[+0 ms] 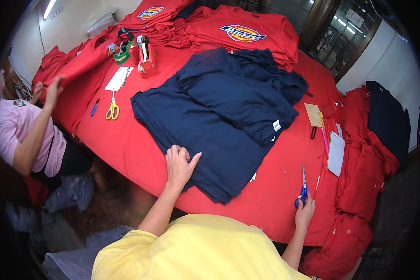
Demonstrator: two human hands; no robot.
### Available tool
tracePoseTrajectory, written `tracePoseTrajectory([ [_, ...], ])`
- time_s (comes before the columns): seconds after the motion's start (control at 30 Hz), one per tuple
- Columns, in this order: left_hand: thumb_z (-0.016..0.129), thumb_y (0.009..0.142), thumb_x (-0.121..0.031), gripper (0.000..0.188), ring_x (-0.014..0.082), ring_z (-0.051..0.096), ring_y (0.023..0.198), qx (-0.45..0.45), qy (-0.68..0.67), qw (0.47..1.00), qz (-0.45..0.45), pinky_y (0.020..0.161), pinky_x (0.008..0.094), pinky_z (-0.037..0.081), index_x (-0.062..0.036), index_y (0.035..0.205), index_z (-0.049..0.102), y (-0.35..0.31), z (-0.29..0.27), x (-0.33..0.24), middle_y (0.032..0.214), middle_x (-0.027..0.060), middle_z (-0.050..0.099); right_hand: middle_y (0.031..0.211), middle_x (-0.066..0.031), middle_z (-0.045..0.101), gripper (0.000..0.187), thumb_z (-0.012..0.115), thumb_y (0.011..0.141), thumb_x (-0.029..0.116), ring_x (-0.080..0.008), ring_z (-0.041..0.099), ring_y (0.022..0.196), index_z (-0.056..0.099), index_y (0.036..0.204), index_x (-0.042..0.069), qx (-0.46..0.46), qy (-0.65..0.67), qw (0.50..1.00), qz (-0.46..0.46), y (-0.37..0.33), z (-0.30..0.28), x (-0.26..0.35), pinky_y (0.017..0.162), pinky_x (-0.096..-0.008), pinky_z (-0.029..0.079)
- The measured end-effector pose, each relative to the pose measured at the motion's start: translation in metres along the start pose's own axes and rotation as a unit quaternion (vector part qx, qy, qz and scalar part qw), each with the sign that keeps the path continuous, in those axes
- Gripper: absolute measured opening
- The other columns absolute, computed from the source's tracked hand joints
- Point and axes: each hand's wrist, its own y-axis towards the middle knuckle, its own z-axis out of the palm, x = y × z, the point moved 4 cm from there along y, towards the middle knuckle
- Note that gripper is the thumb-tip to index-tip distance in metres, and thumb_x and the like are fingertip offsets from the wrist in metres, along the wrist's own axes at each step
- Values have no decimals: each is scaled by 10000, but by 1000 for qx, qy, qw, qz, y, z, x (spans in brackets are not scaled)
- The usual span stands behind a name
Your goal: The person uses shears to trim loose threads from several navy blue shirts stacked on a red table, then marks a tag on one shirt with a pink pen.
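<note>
A stack of navy blue shirts [219, 107] lies spread across the middle of the red-covered table, with a white tag [276, 125] near its right side. On the near left edge of this cloth rests my left hand [178, 165], its fingers bent and its thumb spread away from them. No fold of cloth shows pinched between them. To the right of the stack, my right hand [305, 210] grips blue-handled scissors [303, 192] by the handles. Their blades point away from me, over the red tabletop.
Yellow scissors [112, 109], a blue cutter [94, 107] and a red tool holder [147, 63] stand left of the stack. Folded red shirts [247, 35] lie behind, more red garments [359, 154] at right near a notepad [335, 154]. A co-worker [25, 135] handles red cloth at left.
</note>
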Motion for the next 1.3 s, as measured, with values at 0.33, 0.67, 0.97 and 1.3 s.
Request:
tracePoseTrajectory([
  [0.33, 654, 853, -172, 168, 310, 582, 759, 39, 12, 999, 28, 688, 417, 449, -40, 793, 570, -6, 4, -8, 772, 100, 595, 1005, -177, 635, 424, 541, 881, 23, -255, 665, 850, 449, 1286, -62, 228, 330, 914, 60, 33, 1, 77, 743, -357, 554],
  [0.67, 570, 972, -254, 219, 202, 644, 851, 18, -729, 550, -407, 768, 342, 526, -64, 1036, 482, -31, 19, -13, 992, 82, 637, 1047, -138, 572, 502, 408, 889, -98, -231, 644, 1028, 344, 1382, -27, 377, 567, 729, -76, -48, 76, 221, 869, -305, 524],
  [0.97, 577, 959, -264, 329, 233, 612, 1035, 310, -632, 661, -260, 929, 376, 463, -49, 1200, 517, -2, 31, -37, 1145, 113, 632, 1030, -156, 574, 517, 391, 861, -105, -294, 632, 1052, 335, 1370, -37, 252, 687, 679, -56, -20, 42, 197, 927, -369, 525],
  [1.3, 555, 960, -195, 448, 230, 572, 1134, 328, -631, 614, -343, 974, 376, 460, -5, 1342, 418, 29, 52, -39, 1293, 119, 547, 1083, -133, 560, 518, 555, 881, -61, -233, 619, 1077, 362, 1360, -25, 344, 648, 679, -30, -39, 47, 191, 894, -309, 509],
])
